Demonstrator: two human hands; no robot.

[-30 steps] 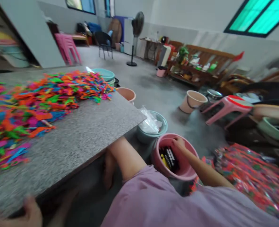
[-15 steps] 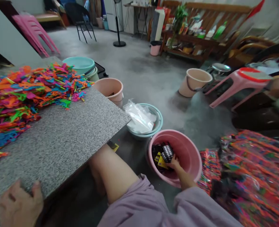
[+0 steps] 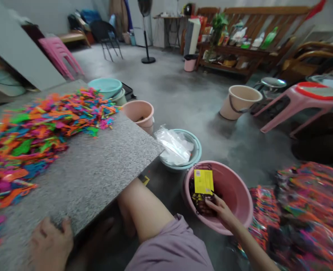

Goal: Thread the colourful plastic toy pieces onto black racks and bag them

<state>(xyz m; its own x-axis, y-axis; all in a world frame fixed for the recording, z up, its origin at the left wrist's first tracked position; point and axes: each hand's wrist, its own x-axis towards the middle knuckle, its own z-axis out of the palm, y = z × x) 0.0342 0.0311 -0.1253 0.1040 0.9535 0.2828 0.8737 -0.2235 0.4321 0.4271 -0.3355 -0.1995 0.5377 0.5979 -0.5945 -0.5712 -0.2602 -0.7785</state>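
Observation:
My right hand [image 3: 217,207] is at the pink bucket [image 3: 244,195], its fingers and thumb closed on the lower end of a flat yellow-and-black printed card [image 3: 203,181]. Thin black shapes show along the card's top edge, too blurred to identify. Dark and yellow pieces [image 3: 196,199] lie beneath it in the bucket. My left hand [image 3: 52,241] rests on the near edge of the speckled grey table [image 3: 112,150], fingers apart and nothing in them. Farther up the table, a heap of bright plastic pieces [image 3: 50,128] spreads out in orange, pink, green and blue.
A blue basin [image 3: 198,152] with clear plastic bags [image 3: 174,146] stands beyond the bucket. Packed colourful bundles [image 3: 315,210] lie on the floor at right. A peach bucket [image 3: 139,111] stands by the table corner, a beige bucket [image 3: 238,103] and pink stool [image 3: 304,101] farther off.
My right hand has lifted the yellow-and-black card from inside the pink bucket to about rim height. My left hand stays on the table edge. The view has shifted slightly.

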